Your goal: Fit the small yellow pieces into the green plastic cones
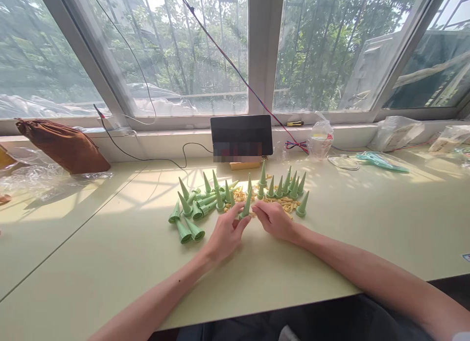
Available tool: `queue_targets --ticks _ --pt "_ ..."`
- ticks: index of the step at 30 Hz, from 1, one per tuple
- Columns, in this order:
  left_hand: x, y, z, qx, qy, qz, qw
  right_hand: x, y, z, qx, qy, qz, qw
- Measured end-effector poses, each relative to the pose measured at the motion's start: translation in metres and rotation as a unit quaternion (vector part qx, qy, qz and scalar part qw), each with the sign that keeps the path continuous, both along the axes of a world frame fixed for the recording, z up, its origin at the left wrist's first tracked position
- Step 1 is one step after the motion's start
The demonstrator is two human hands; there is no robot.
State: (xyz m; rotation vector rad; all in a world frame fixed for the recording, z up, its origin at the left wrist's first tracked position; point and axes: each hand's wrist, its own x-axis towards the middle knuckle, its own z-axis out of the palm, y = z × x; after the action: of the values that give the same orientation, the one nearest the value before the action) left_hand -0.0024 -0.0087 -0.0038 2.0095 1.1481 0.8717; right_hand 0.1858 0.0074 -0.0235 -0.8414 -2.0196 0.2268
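A green plastic cone (247, 204) is being pinched near its wide base by the thumb and fingers of the left hand (224, 232), with the tip pointing upward. It is being held at the near side of the pile, in the middle of the work area; whether the table (330, 267) is being touched by its base cannot be told. The right hand (276, 220) is being placed just beside the cone, on the right. Its thumb and fingertips are being pressed together, but whether a small piece is being pinched there cannot be told.

Behind the hands, small yellowish pegs (288, 203) are being seen in a loose heap. On the right, several standing cones (302, 205) are being grouped around this heap, and on the left, lying cones (183, 232) are being mixed with upright ones. Farther back, a dark tablet (241, 135) is being supported before the window.
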Motion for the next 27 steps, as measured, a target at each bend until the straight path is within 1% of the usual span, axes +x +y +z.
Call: queue_targets --ticks 3,9,13,16,21,24,27 --pt "-0.0002 0.0011 -0.0011 0.01 -0.001 0.011 1.0 -0.0003 -0.0002 -0.0005 0.004 -0.005 0.0 1.0" --pt "0.0003 0.0013 -0.001 0.003 -0.016 0.004 1.0 -0.0013 -0.0004 -0.0019 0.021 -0.016 0.005 1.0" --pt "0.0006 -0.0008 0.0031 -0.012 -0.02 -0.003 1.0 -0.0006 -0.0002 -0.0029 0.015 -0.019 0.015 1.0" --pt "0.0009 -0.0016 0.0053 -0.009 -0.027 -0.006 1.0 0.0 -0.0001 -0.0035 0.006 -0.019 0.02 1.0" --pt "0.0013 -0.0011 0.0025 0.001 -0.028 -0.001 1.0 -0.0004 -0.0004 -0.0033 -0.004 -0.014 0.016 1.0" --pt "0.0017 -0.0016 0.0014 -0.001 -0.036 -0.015 0.999 -0.0008 -0.0011 -0.0014 -0.009 -0.002 0.016 1.0" --pt "0.0024 -0.0027 0.0031 0.0 -0.048 -0.004 0.999 -0.0009 -0.0018 0.0005 -0.017 0.009 0.013 1.0"
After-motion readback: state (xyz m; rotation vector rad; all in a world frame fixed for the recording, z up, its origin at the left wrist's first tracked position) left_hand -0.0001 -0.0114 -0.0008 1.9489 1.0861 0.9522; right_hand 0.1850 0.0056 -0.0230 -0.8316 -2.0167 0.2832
